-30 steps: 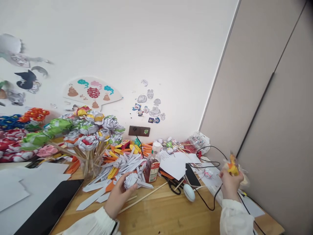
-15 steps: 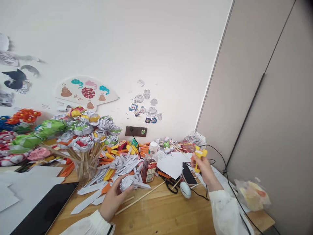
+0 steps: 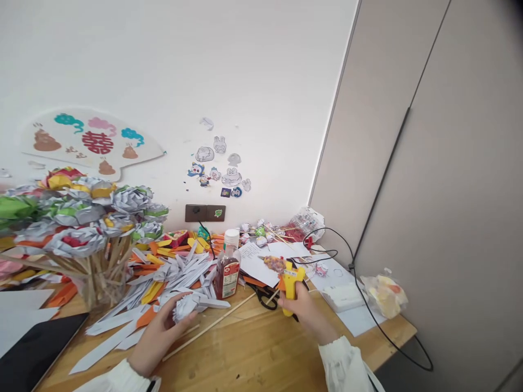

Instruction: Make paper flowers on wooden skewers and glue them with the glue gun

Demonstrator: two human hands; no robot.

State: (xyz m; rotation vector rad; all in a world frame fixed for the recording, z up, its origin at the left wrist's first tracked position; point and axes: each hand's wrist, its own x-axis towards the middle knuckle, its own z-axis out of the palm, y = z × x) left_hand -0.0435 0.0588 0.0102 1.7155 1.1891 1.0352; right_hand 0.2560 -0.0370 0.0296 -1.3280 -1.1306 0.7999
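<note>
My left hand [image 3: 157, 335] is closed around a white folded-paper flower [image 3: 184, 308], its fingers curled over the side, low above the wooden table. A white paper strip [image 3: 216, 304] pokes out to the flower's right; whether it is attached I cannot tell. In my right hand [image 3: 306, 310] is a yellow hot glue gun [image 3: 292, 277], gripped by its handle, its patterned nozzle end pointing left. The gun is apart from the flower. Between the hands, a thin wooden stick [image 3: 212, 325] lies slantwise on the table. Black scissors [image 3: 267, 299] lie partly hidden beside the gun.
A red-brown bottle with a white cap [image 3: 229, 272] stands behind the hands. Cut paper strips [image 3: 180, 272] are heaped left of it. Paper flowers on sticks fill a clear container [image 3: 98, 294]. A black tablet [image 3: 44, 348] lies front left; a black cable [image 3: 382, 326] hangs over the right edge.
The view has turned right. My right hand has brought the glue gun left and lower, nearer the left hand. My left hand still holds the paper flower.
</note>
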